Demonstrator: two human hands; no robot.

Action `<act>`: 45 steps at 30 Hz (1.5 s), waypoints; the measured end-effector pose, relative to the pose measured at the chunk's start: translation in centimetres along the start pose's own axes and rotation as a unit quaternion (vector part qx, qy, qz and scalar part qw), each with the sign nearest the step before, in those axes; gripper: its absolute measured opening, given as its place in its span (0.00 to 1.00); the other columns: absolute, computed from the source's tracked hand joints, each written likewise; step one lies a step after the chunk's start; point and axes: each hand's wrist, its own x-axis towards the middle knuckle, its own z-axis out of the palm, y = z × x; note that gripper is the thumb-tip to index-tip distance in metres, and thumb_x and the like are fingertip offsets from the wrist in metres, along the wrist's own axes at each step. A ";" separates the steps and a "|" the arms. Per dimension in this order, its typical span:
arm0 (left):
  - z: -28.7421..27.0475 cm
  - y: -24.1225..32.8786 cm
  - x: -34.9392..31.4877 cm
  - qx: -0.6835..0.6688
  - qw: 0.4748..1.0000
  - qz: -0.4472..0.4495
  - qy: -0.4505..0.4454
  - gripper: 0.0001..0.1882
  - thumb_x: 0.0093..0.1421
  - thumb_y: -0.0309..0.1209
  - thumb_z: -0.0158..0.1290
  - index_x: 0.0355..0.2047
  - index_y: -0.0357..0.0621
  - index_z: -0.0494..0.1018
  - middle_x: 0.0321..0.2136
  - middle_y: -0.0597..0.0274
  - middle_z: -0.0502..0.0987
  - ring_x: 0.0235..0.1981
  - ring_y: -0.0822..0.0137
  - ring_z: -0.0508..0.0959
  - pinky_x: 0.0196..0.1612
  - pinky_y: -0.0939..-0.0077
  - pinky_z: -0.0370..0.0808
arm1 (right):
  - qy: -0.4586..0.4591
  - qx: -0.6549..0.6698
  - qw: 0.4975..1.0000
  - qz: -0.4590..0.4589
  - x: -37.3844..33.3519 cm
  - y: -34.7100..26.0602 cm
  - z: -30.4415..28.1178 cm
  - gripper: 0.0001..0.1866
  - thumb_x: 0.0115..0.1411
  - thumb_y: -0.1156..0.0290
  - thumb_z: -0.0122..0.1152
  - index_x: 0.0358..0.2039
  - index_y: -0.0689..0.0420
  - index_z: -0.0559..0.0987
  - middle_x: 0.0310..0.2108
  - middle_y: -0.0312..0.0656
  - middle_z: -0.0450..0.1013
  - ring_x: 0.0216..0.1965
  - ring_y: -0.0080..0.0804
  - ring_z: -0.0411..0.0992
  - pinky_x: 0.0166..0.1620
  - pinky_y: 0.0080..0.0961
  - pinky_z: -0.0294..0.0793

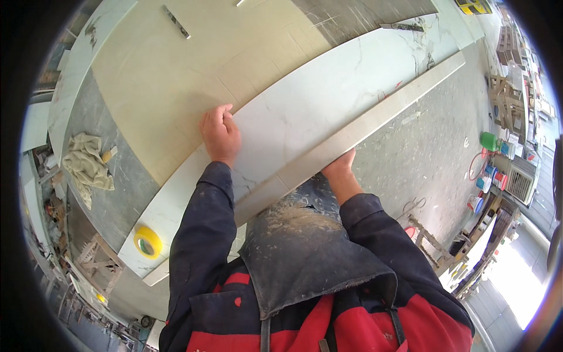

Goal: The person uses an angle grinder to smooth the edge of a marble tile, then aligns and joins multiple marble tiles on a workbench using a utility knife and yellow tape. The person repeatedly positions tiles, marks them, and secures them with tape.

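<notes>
A long white marbled slab (293, 111) with grey veins lies diagonally before me, a beige strip (352, 130) running along its near edge. My left hand (221, 135) is curled at the slab's far edge, with its fingertips partly hidden. Close to my body, my right hand (340, 168) grips the near edge from below; most of its fingers are out of sight under the strip. A yellow tape roll (148, 242) rests on the slab's left end. Toward the far right end lies a dark, narrow, knife-like tool (404, 27).
Under the slab is a worktable with a cream board (176, 70) and grey sections. A crumpled cloth (88, 164) lies at left, and a thin metal bar (176, 22) at the back. Buckets (489, 141) and wooden racks (508, 105) stand along the right side.
</notes>
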 end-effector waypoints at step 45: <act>0.7 5.2 -3.2 0.312 0.920 -0.207 0.116 0.07 0.62 0.31 0.53 0.39 0.47 0.77 0.43 0.55 0.76 0.49 0.49 0.72 0.56 0.51 0.65 | 0.099 -0.866 0.243 -0.427 32.6 -66.6 16.1 0.27 0.63 0.50 0.60 0.52 0.61 0.82 0.52 0.54 0.79 0.55 0.52 0.76 0.59 0.42 0.73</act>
